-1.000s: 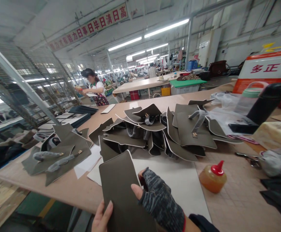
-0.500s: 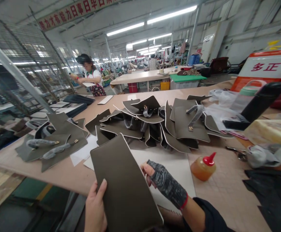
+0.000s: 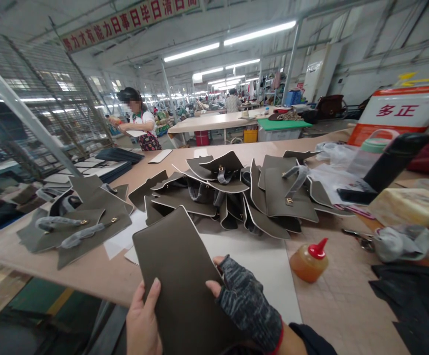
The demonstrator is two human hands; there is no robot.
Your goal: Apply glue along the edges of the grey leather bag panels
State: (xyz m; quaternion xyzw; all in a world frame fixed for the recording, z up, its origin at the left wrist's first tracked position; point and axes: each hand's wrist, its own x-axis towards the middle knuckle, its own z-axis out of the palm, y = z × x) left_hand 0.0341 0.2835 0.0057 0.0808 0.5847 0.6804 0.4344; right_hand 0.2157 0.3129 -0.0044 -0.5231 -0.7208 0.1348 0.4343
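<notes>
A flat olive-brown leather panel (image 3: 181, 266) with a pale cut edge is held up, tilted, close in front of me. Bare, my left hand (image 3: 145, 318) grips its left edge, thumb on the face and the other fingers behind. On the opposite edge, my right hand (image 3: 246, 301), in a grey fingerless knit glove with a red cuff, pinches the panel with the thumb on the face. Its other fingers are partly hidden. Below lies a white sheet (image 3: 258, 264). Just beyond is a heap of similar panels (image 3: 184, 199) with wrapped handles and gold fittings.
A glue bottle (image 3: 309, 261) with a red nozzle stands to the right, near scissors (image 3: 362, 240) and black pieces (image 3: 410, 296). More handled panels (image 3: 77, 222) lie left. Behind them are stacked panels (image 3: 114, 162). A person (image 3: 140, 121) stands beyond the table.
My right hand has shifted down along the panel's right edge, and its thumb now rests on the face. The panel has moved slightly left. My left hand keeps its grip.
</notes>
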